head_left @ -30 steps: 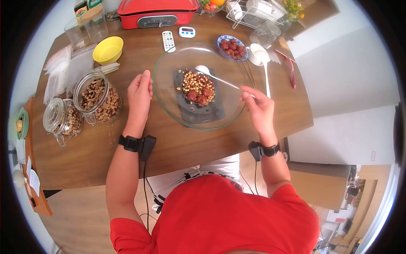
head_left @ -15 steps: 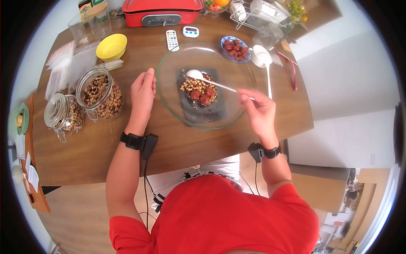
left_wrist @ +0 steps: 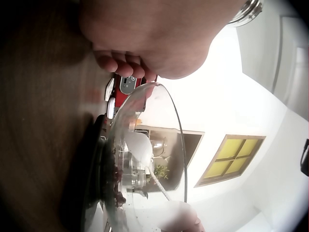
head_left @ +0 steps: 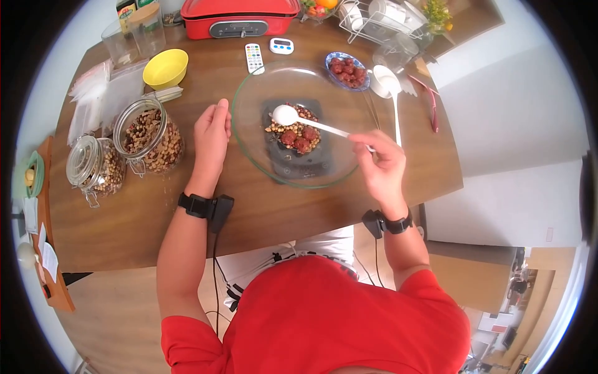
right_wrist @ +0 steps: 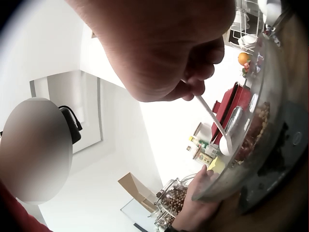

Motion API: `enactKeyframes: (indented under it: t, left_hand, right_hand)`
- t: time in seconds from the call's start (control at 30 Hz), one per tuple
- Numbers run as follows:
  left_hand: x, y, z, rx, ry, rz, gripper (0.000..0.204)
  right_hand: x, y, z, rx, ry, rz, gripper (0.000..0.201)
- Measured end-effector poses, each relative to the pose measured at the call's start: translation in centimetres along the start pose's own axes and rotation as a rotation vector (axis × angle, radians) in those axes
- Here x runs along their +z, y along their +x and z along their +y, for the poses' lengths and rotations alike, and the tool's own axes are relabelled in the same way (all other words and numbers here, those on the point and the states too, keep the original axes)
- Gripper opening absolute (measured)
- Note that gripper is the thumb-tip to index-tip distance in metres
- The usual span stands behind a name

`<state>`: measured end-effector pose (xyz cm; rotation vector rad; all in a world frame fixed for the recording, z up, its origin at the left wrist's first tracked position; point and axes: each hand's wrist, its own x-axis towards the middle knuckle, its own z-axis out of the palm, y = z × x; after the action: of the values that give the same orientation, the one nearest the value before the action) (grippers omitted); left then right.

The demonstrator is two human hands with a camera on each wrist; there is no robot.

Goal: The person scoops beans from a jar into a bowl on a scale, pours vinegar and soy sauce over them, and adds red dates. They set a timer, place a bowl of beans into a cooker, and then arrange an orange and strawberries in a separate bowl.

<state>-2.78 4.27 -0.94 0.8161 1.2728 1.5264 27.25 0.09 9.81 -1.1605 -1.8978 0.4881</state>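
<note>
My right hand [head_left: 381, 163] pinches the handle end of a long white spoon [head_left: 324, 127] at the right side of a large glass bowl [head_left: 249, 158]. The spoon's head hangs over mixed beans and grains [head_left: 278, 129] inside the bowl. Several dark red dates [head_left: 302, 145] lie on the near side of that heap. The left hand [head_left: 212, 134] is held upright beside the bowl's left rim, its fingers loosely bent and thumb pointing away from me. Beneath the bowl is a dark kitchen scale [head_left: 303, 169].
Two glass jars of mixed grains [head_left: 163, 146] stand at left, near a yellow bowl [head_left: 166, 68] and plastic bags [head_left: 90, 103]. A plate of dates [head_left: 347, 71], a white ladle [head_left: 396, 115] and red-handled scissors [head_left: 434, 117] lie right. Behind are a remote [head_left: 254, 59], a timer [head_left: 281, 45] and a red cooker [head_left: 240, 12].
The spoon's head has moved from the far edge of the grains leftward and nearer me, and shows larger. My left hand stays by the rim; the whole view has shifted slightly.
</note>
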Motion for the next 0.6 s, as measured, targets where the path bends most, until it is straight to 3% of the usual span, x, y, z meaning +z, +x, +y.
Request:
enactKeyframes:
  t: [0.43,0.53,0.6]
  left_hand:
    - [-0.1,0.1,-0.1,-0.005,0.009,-0.014,0.038]
    - [-0.2,0.2,-0.4,-0.007,0.005,-0.023,0.038]
    - [-0.1,0.1,-0.1,-0.005,0.007,-0.018,0.038]
  right_hand:
    - [-3.3,-2.5,0.8,0.065,-0.023,0.076,0.015]
    - [-4.8,-4.3,0.3,0.313,0.103,0.174,0.013]
    - [-6.1,-5.3,0.1,0.312,0.085,0.144,0.013]
